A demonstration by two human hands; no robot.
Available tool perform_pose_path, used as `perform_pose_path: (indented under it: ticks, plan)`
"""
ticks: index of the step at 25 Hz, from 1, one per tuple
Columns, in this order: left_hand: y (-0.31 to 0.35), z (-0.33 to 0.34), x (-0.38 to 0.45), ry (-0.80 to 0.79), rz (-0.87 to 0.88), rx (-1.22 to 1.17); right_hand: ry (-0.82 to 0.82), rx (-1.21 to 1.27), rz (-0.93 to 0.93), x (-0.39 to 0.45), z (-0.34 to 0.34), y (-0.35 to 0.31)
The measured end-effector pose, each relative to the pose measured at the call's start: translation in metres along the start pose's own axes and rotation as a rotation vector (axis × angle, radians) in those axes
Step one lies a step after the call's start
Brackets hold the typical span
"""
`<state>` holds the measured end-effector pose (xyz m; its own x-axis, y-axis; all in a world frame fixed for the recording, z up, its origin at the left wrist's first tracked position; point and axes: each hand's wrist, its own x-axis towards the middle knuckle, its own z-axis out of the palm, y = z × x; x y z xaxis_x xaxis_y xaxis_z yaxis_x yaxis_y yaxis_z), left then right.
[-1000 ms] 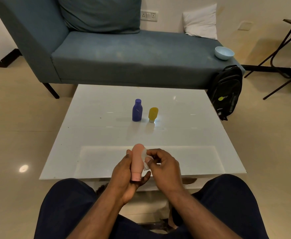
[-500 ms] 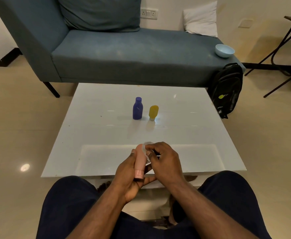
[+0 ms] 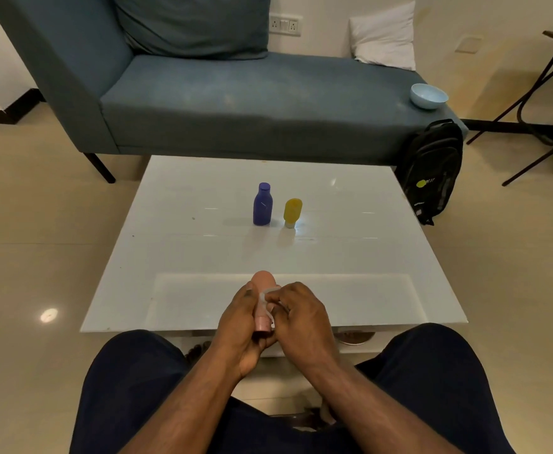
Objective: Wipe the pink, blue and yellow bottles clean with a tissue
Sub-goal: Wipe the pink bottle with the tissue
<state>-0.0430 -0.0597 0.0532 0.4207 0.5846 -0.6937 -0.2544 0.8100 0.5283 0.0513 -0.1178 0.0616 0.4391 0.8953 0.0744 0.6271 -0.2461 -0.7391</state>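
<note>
My left hand [image 3: 240,326] grips the pink bottle [image 3: 263,280] over the near edge of the white table [image 3: 183,257], with its cap end pointing toward me. My right hand [image 3: 303,317] pinches a small white tissue [image 3: 266,295] and presses it against the bottle's right side. Most of the bottle's body is hidden by my fingers. The blue bottle [image 3: 262,205] stands upright at the middle of the table. Just to its right the yellow bottle [image 3: 292,212] stands on its pale cap.
A blue-grey sofa [image 3: 252,103] runs behind the table, with a light blue bowl [image 3: 428,96] on its right end and a white pillow [image 3: 383,37]. A black backpack [image 3: 432,172] leans at the table's far right corner. A dark folding stand [image 3: 537,93] is at the far right.
My right hand has slid the tissue down the pink bottle toward its cap end, and more of the bottle's rounded far end shows again. The blue and yellow bottles have not moved.
</note>
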Motion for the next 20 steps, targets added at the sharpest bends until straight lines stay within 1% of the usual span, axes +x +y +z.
perform_pose_path:
  ticks: [1, 4, 5, 7, 9, 10, 13, 14, 15, 18, 20]
  plan:
    - [0.000, -0.001, -0.001, 0.000, -0.008, 0.011, -0.007, -0.033, -0.015, 0.000, 0.001, -0.003]
    - [0.001, -0.006, 0.000, -0.026, -0.038, -0.012, -0.113, -0.113, -0.189, -0.014, 0.007, -0.012]
    - [0.002, -0.007, 0.001, -0.033, -0.047, -0.015, -0.136, -0.122, -0.213, -0.013, 0.006, -0.011]
    - [0.001, -0.006, 0.003, -0.044, -0.063, -0.001, -0.093, -0.120, -0.128, 0.006, 0.000, -0.001]
    - [-0.001, -0.004, 0.002, -0.093, -0.074, -0.005, -0.024, -0.125, -0.033, 0.023, -0.007, 0.002]
    - [0.000, -0.004, 0.002, -0.115, -0.073, -0.002, -0.017, -0.136, -0.036, 0.024, -0.007, 0.000]
    - [0.000, -0.007, 0.004, -0.114, -0.059, 0.032, -0.145, -0.189, -0.194, 0.000, -0.001, -0.019]
    - [-0.002, -0.008, 0.005, -0.116, -0.053, 0.052, -0.165, -0.181, -0.219, -0.004, -0.002, -0.019]
    - [-0.002, -0.008, 0.004, -0.123, -0.050, 0.068, -0.158, -0.166, -0.197, 0.000, -0.004, -0.014]
    - [-0.005, -0.005, 0.003, -0.117, -0.035, 0.071, -0.033, -0.105, -0.056, 0.030, -0.010, 0.002]
    - [-0.004, -0.006, 0.004, -0.118, -0.021, 0.089, 0.005, -0.080, 0.032, 0.045, -0.015, 0.008]
